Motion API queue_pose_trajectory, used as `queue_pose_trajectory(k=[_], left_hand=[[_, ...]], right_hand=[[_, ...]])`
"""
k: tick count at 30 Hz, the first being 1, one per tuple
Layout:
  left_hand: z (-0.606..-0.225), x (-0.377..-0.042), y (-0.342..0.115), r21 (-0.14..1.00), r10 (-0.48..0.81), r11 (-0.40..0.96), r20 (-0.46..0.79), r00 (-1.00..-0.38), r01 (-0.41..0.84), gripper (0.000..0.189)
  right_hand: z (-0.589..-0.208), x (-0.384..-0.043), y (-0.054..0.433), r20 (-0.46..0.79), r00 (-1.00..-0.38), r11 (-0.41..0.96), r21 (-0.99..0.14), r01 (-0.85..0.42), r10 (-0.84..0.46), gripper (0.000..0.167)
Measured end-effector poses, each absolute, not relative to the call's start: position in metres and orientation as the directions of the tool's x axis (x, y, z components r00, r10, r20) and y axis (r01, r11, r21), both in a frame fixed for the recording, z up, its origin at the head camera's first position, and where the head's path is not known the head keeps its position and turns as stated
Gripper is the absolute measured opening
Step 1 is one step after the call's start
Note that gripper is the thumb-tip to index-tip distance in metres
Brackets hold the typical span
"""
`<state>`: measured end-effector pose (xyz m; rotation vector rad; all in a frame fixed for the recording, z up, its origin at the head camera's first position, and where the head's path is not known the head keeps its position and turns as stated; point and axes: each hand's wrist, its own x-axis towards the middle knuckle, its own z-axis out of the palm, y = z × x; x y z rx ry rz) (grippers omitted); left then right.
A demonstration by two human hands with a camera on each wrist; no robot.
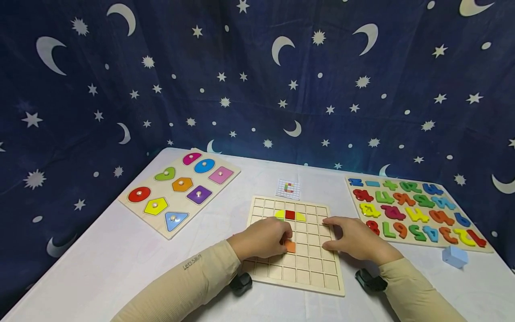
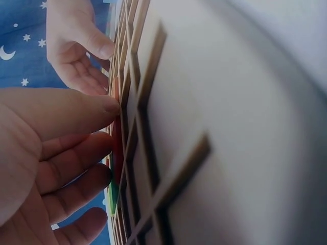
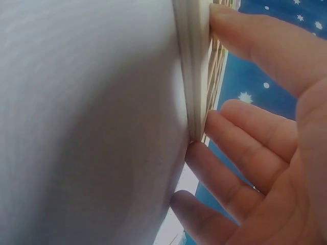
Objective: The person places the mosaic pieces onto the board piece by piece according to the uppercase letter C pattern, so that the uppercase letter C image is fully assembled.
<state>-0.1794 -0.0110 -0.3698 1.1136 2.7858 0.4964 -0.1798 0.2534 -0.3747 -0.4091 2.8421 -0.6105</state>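
A square wooden grid board [image 1: 297,273] lies on the table. My left hand [image 1: 263,238] is over its middle, thumb tip right at an orange square tile [image 1: 290,246] and the other fingers loosely bent above the board. The left wrist view has the thumb touching the red-orange edge, with a green tile [image 2: 113,199] below it. Farther up the board are a red square tile [image 1: 289,215] and yellow rounded tiles [image 1: 300,217] on either side, one partly hidden by the hand. My right hand [image 1: 356,237] rests its extended fingertips on the board's right edge.
Behind the board lies a small pattern card [image 1: 288,189]. A knobbed shape puzzle [image 1: 209,192] occupies the left of the white table, a number puzzle [image 1: 418,210] the right. Near the latter's front corner sits a light blue block [image 1: 455,256]. A starry cloth [image 1: 257,89] hangs behind.
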Motion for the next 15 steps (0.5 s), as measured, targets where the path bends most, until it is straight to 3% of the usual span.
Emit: queue_pose_trajectory(k=[15], left_hand=[[-0.366, -0.186, -0.037, 0.420, 0.621, 0.717, -0.023, -0.784, 0.556, 0.023]], right_hand=[[-0.374, -0.179, 0.253, -0.143, -0.939, 0.873, -0.432, -0.226, -0.313, 0.071]])
